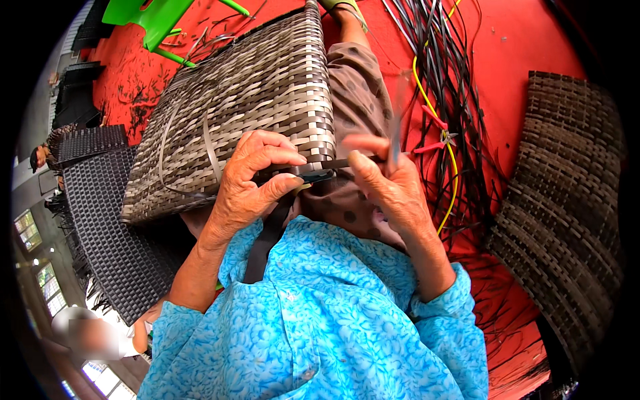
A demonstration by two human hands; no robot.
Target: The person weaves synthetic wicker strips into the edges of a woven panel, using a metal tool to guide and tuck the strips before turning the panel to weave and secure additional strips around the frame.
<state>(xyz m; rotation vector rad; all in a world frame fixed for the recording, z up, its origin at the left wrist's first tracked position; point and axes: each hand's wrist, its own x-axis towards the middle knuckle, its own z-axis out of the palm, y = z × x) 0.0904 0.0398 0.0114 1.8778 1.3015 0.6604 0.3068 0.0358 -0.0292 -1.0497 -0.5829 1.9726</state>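
Observation:
A woven wicker piece (247,100) in grey and brown flat strips rests against my lap, its near corner between my hands. My left hand (257,177) is closed at that corner, thumb and fingers pinching a dark flat strip (320,176). To the right, my right hand (393,187) is closed, thumb and forefinger near the outer stretch of the strip (340,163). A thin greyish blade-like tool (397,127), smeared by motion, sticks up from the right hand; its kind is unclear. Loose strip ends (208,137) arch over the weave.
Red pliers (437,137) lie on a bundle of dark strips (460,87) beside a yellow cord (455,177) on the red floor (527,40). Woven panels stand right (567,200) and left (117,213). A green chair (157,27) is far left; another person (100,337) sits lower left.

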